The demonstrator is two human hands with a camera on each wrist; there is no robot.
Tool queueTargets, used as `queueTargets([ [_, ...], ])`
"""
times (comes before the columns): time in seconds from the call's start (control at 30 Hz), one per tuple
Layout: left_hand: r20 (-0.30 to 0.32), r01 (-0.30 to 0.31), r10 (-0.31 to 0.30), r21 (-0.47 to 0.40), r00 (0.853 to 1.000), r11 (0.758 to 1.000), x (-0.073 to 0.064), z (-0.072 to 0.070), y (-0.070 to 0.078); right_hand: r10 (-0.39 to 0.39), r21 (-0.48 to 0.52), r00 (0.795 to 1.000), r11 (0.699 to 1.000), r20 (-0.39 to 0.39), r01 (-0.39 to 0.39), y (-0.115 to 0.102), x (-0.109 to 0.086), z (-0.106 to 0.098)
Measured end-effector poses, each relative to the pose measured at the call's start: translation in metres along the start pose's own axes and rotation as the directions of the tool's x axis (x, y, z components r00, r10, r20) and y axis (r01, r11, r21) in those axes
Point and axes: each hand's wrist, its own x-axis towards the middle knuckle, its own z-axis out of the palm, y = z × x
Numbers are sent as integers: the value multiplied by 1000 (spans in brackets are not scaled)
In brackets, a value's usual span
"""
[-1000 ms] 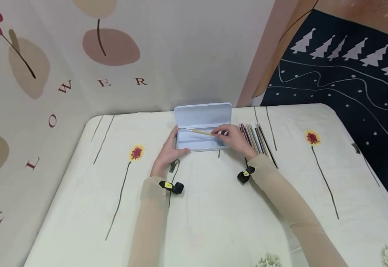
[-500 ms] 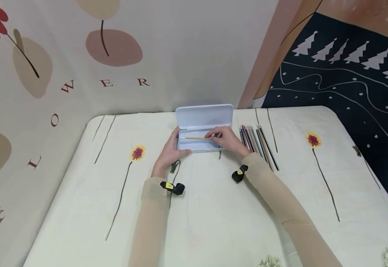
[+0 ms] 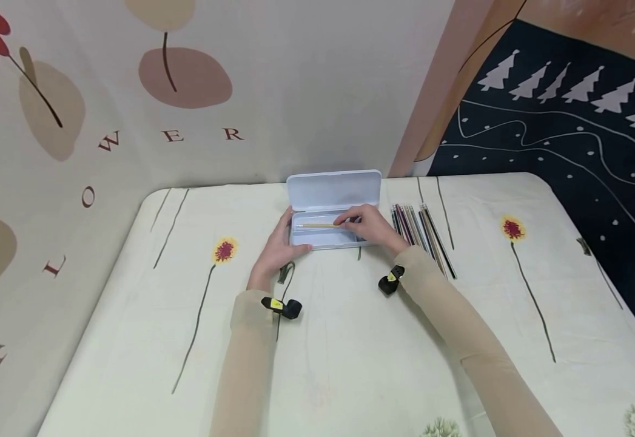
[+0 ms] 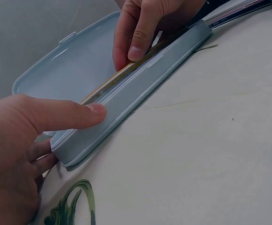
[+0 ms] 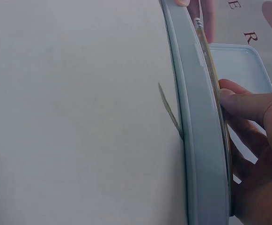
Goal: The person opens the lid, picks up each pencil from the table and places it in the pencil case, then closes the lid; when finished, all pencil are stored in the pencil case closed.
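Observation:
A light blue pencil case [image 3: 333,190] lies on the table with its hinged lid raised at the back. My left hand [image 3: 278,250] grips its left end, the thumb [image 4: 86,115] pressed on the front wall and the other fingers around the end. Between thumb and fingers, my right hand [image 3: 370,226] pinches a yellow pencil [image 3: 316,226] with a pale tip. The pencil lies lengthwise, low within the case's tray behind the front wall [image 5: 203,126]. Its right part is hidden under the right hand in the head view.
Several loose pencils [image 3: 427,237] lie side by side on the table just right of the case, partly behind the right forearm. A flower-printed white cloth [image 3: 317,364] covers the table. Behind the case rises a pale printed wall covering [image 3: 317,91].
My right hand has moved slightly left and down, bringing the pencil from tilted above the tray to level within it. The left hand has kept its hold on the case.

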Motion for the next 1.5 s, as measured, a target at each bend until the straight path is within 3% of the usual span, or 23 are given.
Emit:
queueTargets([
  [0.07,4,-13,13,-7,1000,1000,-1,0,1,-6,-21,1000,1000,13,6,-1,2,0],
  [0.17,19,-21,22,-27,1000,999,-8,-1,16,-2,-41,1000,999,29,3,-1,3,-1],
  [0.23,27,-23,24,-37,999,999,-9,-1,19,4,-44,999,999,33,-2,0,4,0],
  [0.3,29,-21,22,-40,999,999,-9,-1,19,10,-44,999,999,34,-9,1,4,0],
  [0.4,14,-36,36,-33,999,999,-1,1,2,23,-38,999,999,36,-22,2,5,1],
  [0.47,4,-42,42,-24,999,999,0,1,-1,35,-34,999,999,36,-34,2,5,1],
  [0.9,-9,-21,22,14,1000,1000,0,1,1,60,16,997,998,45,-61,4,2,0],
  [1.17,-9,-26,26,10,1000,1000,1,1,0,69,96,997,993,-21,-66,2,-5,-11],
  [1.5,-16,-23,24,13,1000,1000,1,1,0,54,122,998,991,-23,-51,3,-15,-22],
])
